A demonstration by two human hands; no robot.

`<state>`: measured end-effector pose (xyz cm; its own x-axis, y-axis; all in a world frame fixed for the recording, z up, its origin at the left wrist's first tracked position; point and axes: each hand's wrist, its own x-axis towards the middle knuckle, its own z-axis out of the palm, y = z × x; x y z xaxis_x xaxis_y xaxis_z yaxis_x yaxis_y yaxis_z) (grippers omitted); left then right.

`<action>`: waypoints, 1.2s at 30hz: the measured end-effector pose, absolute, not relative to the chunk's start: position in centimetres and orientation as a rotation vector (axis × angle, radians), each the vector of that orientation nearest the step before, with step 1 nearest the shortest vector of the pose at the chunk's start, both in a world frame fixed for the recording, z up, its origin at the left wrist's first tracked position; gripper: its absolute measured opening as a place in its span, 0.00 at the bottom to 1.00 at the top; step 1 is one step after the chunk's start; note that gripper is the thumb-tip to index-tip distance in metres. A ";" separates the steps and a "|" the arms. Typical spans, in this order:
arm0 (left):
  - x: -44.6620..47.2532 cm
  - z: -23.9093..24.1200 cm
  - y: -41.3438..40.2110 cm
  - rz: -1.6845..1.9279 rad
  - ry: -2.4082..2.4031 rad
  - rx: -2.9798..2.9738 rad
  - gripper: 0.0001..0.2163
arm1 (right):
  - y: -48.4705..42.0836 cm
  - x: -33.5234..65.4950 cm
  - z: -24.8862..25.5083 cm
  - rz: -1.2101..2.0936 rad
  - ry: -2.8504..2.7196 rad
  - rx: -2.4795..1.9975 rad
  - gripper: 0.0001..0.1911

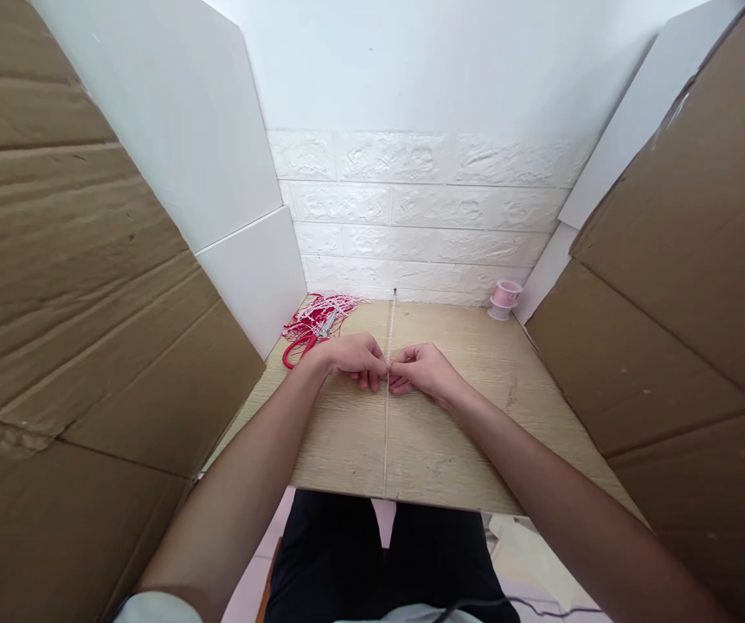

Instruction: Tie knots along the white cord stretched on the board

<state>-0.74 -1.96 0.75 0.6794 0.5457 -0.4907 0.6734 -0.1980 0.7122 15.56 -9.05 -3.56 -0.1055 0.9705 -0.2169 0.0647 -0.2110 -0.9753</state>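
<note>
A thin, pale pink-and-white cord (391, 327) runs from a small dark peg (394, 292) at the back of the wooden table down to its front edge. Its upper stretch looks thicker and knotted, while thinner strands continue below. My left hand (360, 355) comes in from the left, thumb and index finger pinched at the cord. From the other side my right hand (425, 367) meets it there, its fingertips closed at the same spot. The fine thread between the fingertips is too small to make out.
Red-handled scissors (300, 348) lie by a tangled heap of red and pink-white cords (337, 305) at back left. Two stacked thread spools (505, 297) stand at back right. Cardboard panels (118, 311) flank the wooden table (476, 459); a white brick-patterned wall (424, 208) closes the back.
</note>
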 end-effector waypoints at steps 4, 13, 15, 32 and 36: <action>-0.8 1.0 -2.0 -0.142 0.960 1.852 0.12 | -8.8 15.6 -3.9 1.414 -1.262 -1.378 0.04; -1.2 0.8 -1.7 -0.025 0.956 1.663 0.12 | -8.8 15.8 -3.7 1.468 -1.263 -1.443 0.06; -1.3 0.7 -1.6 -0.015 0.955 1.651 0.12 | -8.8 15.9 -3.7 1.478 -1.258 -1.444 0.06; -1.3 1.0 -1.8 0.018 0.955 1.611 0.15 | -8.9 16.0 -3.6 1.498 -1.304 -1.454 0.06; -1.6 0.8 -1.5 -0.018 0.924 1.632 0.15 | -9.0 15.8 -3.3 1.493 -1.328 -1.459 0.08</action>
<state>-1.55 -1.53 0.77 0.6844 0.5483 -0.4805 0.5662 0.0155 0.8241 15.79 -8.98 -3.28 -0.1646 0.9386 -0.3033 0.1916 -0.2712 -0.9433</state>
